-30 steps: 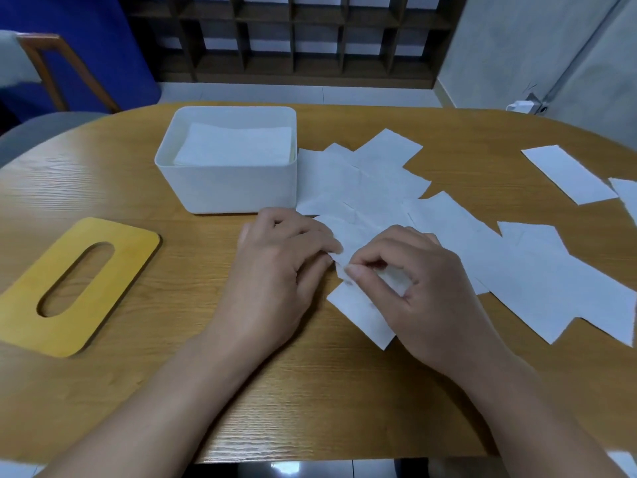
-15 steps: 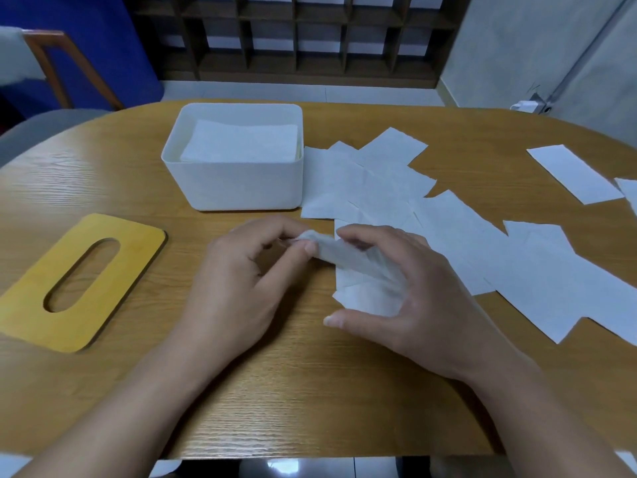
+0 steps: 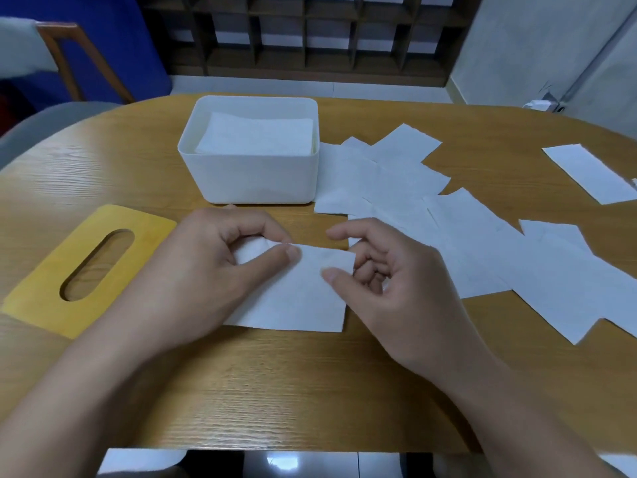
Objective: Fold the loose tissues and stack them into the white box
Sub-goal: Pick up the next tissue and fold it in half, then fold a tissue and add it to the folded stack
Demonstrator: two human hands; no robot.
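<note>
A white tissue (image 3: pixel 296 300) lies spread on the table in front of me, pulled away from the pile. My left hand (image 3: pixel 213 267) pinches its upper left edge between thumb and fingers. My right hand (image 3: pixel 393 291) pinches the right edge, thumb on top and fingers curled behind it. The white box (image 3: pixel 251 182) stands just behind my left hand, with a stack of folded tissues (image 3: pixel 256 138) inside. Several loose tissues (image 3: pixel 458 222) overlap on the table to the right of the box.
A yellow wooden lid (image 3: pixel 48 291) with an oval slot lies flat at the left. One more tissue (image 3: pixel 589 174) rests at the far right. A grey chair (image 3: pixel 44 122) stands beyond the wooden table (image 3: pixel 310 391), whose front edge is close to me.
Both hands lifted one tissue off the pile, drew it left and toward me, and spread it out flat; earlier it was bunched between my fingers.
</note>
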